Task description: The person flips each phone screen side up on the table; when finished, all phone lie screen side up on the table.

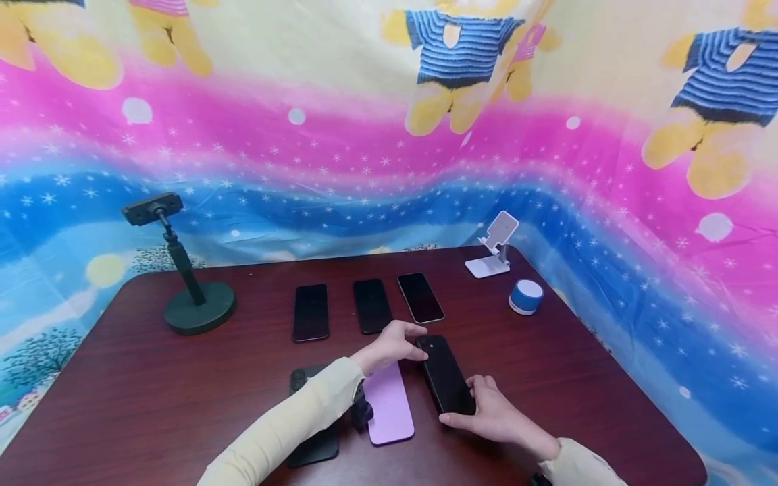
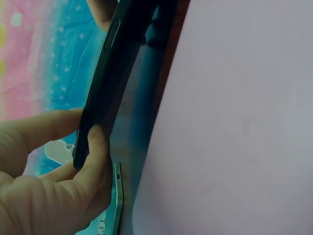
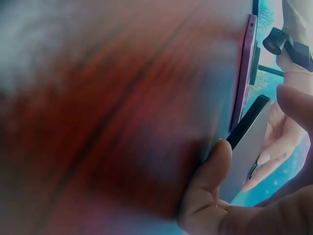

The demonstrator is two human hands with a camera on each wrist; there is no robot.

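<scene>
A black phone [image 1: 448, 378], its back with camera lenses facing up, is held between both hands. The left hand [image 1: 394, 343] pinches its far end; in the left wrist view, thumb and fingers [image 2: 95, 147] sit on opposite faces there. The right hand [image 1: 494, 413] grips the near end, with the thumb at the bottom edge. Both wrist views show the phone tilted, partly raised off the table. Just left of it lies a lavender phone [image 1: 391, 408], partly covered by the left wrist. A dark phone [image 1: 316, 447] lies under the left forearm, mostly hidden.
Three phones lie screen up farther back: left [image 1: 310, 312], middle [image 1: 372, 306] and right [image 1: 421, 298]. A black round-based stand [image 1: 197, 307] is at the table's left. At back right are a white folding phone stand [image 1: 489, 265] and a blue-and-white cylinder [image 1: 525, 297].
</scene>
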